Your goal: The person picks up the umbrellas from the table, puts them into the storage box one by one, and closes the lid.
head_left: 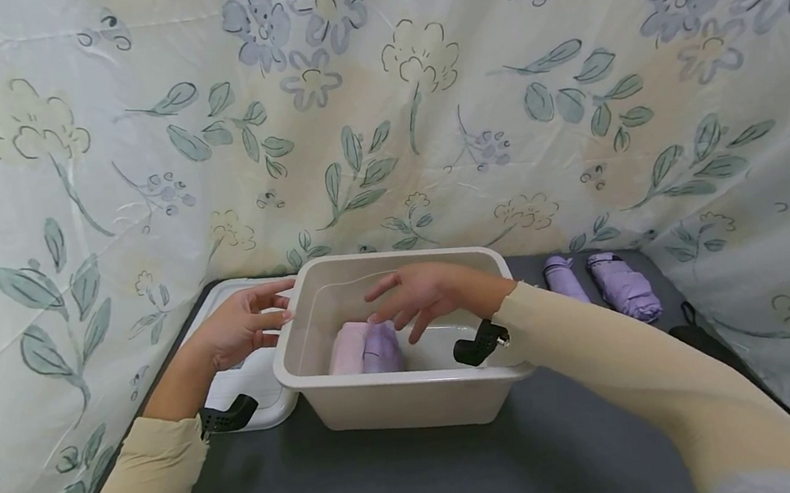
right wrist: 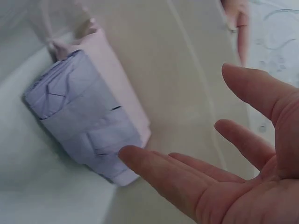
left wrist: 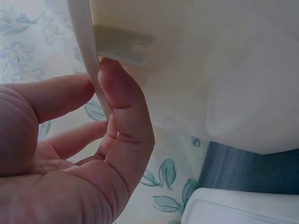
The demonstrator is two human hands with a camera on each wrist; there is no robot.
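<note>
Left hand (head_left: 242,324) pinches the left rim of the cream bin (head_left: 414,404) on the counter (head_left: 423,473), while the right hand (head_left: 419,293) hovers fingers slack, holding nothing, just above two folded umbrellas, lilac (head_left: 381,348) and pink (head_left: 348,347), their far ends hidden beneath it.

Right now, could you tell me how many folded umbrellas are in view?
4: a pink umbrella and a purple umbrella lie inside the bin; two more purple ones lie on the table right of it.
</note>
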